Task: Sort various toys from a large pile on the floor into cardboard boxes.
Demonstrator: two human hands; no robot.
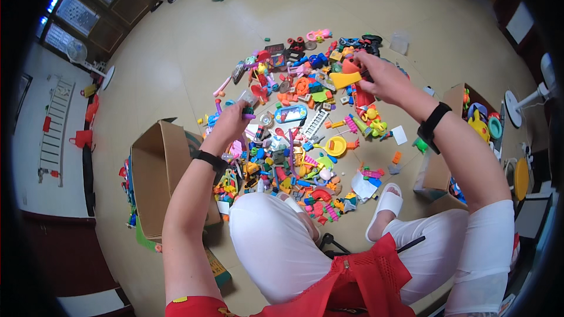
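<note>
My left hand is over the left side of a spread heap of plastic toys, with a small purple toy piece sticking out from its fingers. Just beyond those fingers is a clear plastic piece. At the heap's far right, my right hand has a yellow toy piece at its fingertips, next to an orange-red toy piece. Between the hands lie a blue handheld water game, a white toy ladder and an orange toy steering wheel. Nearer me is a yellow toy pan.
An open cardboard box stands at my left. Another box with toys, including a yellow plush-like figure, is at my right. White fans stand at both sides. My slippered foot is near scattered pieces.
</note>
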